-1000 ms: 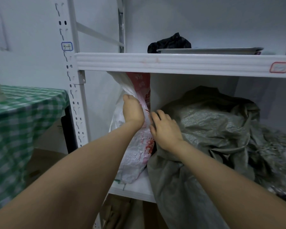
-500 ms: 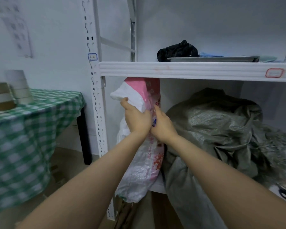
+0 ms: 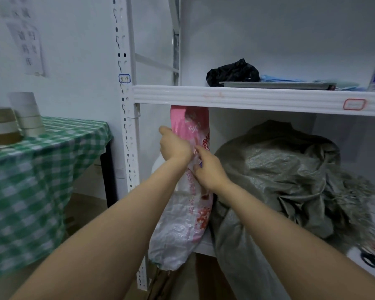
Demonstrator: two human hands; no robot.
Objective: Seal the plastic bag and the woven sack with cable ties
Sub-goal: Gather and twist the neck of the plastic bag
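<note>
bag (image 3: 183, 224) between left hand (image 3: 175, 146), right hand (image 3: 210, 171)

A pink-and-white printed bag (image 3: 188, 213) is held upright on the shelf (image 3: 205, 245), right beside a crumpled grey woven sack (image 3: 279, 180) (pretty frayed).

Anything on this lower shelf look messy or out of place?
The pink and white bag hangs off the front of the lower shelf, held by the left hand and right hand. The grey sack beside it slumps over the edge, its rim frayed.
</note>
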